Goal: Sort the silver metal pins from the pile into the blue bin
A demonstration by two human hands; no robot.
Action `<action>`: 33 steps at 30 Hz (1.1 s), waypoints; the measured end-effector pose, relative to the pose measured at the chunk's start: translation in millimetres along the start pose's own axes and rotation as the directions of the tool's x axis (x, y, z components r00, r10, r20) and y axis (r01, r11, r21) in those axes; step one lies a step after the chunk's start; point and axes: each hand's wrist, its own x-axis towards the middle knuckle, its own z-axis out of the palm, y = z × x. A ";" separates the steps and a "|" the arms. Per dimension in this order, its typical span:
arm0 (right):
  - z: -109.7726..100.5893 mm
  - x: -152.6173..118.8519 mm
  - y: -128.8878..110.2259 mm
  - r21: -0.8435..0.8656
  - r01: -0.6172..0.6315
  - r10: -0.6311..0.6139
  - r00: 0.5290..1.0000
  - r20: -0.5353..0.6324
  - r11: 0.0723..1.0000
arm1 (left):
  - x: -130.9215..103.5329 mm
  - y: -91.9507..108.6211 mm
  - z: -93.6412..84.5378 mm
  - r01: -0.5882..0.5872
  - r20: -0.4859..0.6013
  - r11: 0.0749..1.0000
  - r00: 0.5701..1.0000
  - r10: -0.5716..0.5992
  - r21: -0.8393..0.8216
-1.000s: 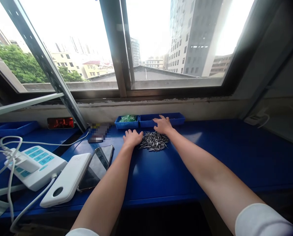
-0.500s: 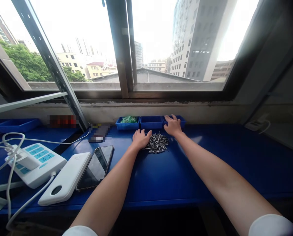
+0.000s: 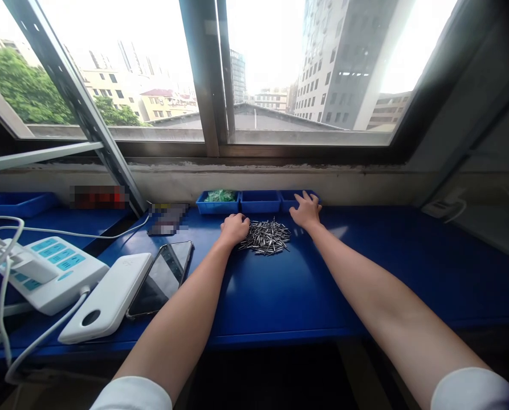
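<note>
A pile of small, slim, dark-and-silver metal pieces (image 3: 268,237) lies on the blue table; their exact kind is too small to tell. My left hand (image 3: 235,229) rests at the pile's left edge, fingers curled down and pressed together. Whatever is under those fingertips is hidden. Behind and right of the pile, my right hand (image 3: 306,211) is at the front of the right blue bin (image 3: 285,200), its fingers spread and reaching over the rim. Nothing shows between them. Beside that bin stand the middle blue bin (image 3: 260,208) and the left blue bin (image 3: 218,208), which holds green plastic packets (image 3: 220,196).
Left of my forearm lie a black phone (image 3: 162,279), a white power bank (image 3: 106,299) and a white power strip (image 3: 51,273) with looping cables. A metal shelf post (image 3: 119,173) rises behind them. The window wall (image 3: 343,185) bounds the table's back.
My left hand has shifted to the pile's left edge and its fingers have curled in. My right hand has moved slightly right over the right bin. The camera view has tilted a little.
</note>
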 end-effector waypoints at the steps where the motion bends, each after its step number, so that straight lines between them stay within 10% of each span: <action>1: 0.7 -2.9 -4.4 0.057 0.002 0.001 0.998 -0.062 0.998 | 0.3 -0.7 1.1 -0.032 -0.003 0.999 0.999 0.032 -0.020; 7: 3.8 -21.6 -27.6 0.355 0.024 -0.040 0.999 0.038 0.935 | -0.6 -1.1 6.6 -0.154 -0.023 0.984 0.988 0.153 -0.088; 13: 8.0 -26.7 -28.8 0.288 0.006 -0.086 0.961 0.264 0.958 | 1.5 2.9 13.7 -0.195 -0.033 0.978 0.981 0.193 -0.078; 20: 10.1 -26.8 -32.1 0.291 0.073 -0.169 0.932 0.319 0.954 | 4.6 13.0 11.9 -0.005 -0.285 0.911 0.951 -0.124 -0.413; 25: 4.8 -29.6 -34.0 0.414 0.100 -0.173 0.975 0.141 0.905 | 7.7 10.5 3.9 -0.033 -0.357 0.782 0.901 -0.246 -0.622; 33: 0.4 -33.3 -40.9 0.805 0.014 -0.136 0.987 0.083 0.593 | -4.0 20.0 2.6 -0.354 -0.318 0.748 0.927 0.201 -0.561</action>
